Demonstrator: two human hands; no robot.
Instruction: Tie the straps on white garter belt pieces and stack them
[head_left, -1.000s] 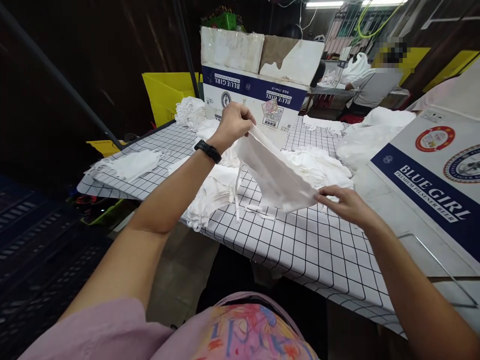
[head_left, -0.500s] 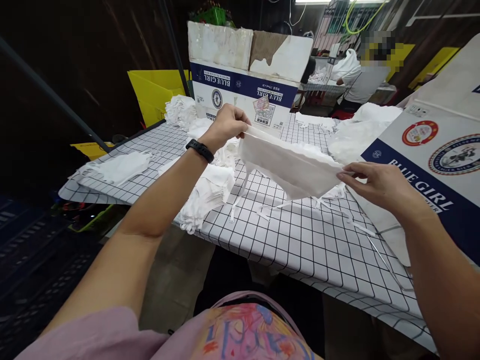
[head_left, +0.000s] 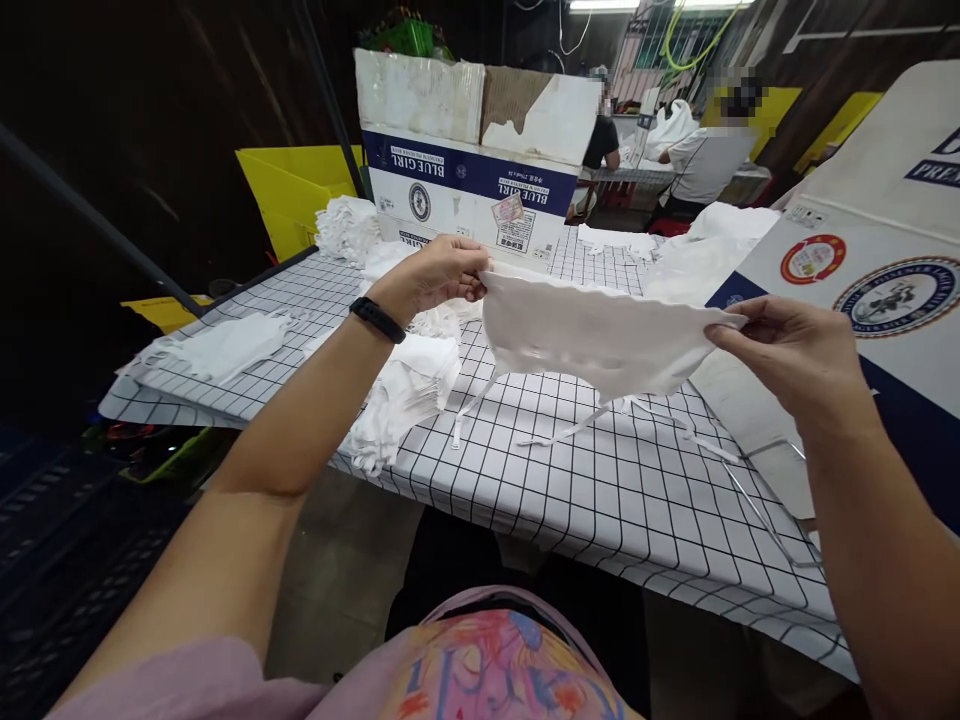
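A white strappy garment [head_left: 600, 335], perhaps a bra top, is stretched out above the table between both hands. My left hand [head_left: 446, 272] pinches its upper left corner. At the opposite corner, my right hand [head_left: 795, 350] has it between thumb and fingers. Thin straps dangle from the lower edge toward the checked tablecloth [head_left: 570, 490]. Below my left forearm lies a stack of similar white garments [head_left: 409, 390]. Farther left is a flatter pile of white pieces [head_left: 229, 345].
An upside-down beer carton [head_left: 465, 170] stands at the back, another carton [head_left: 885, 240] at the right. A bent metal wire [head_left: 765, 520] lies near the right carton. More white cloth [head_left: 349, 230] is heaped behind. Two people sit at a far table, one in a white shirt [head_left: 709, 160].
My right hand has moved right and slightly up, drawing the garment wider and flatter, its broad face now toward me. My left hand has dropped slightly. The view has shifted a little.
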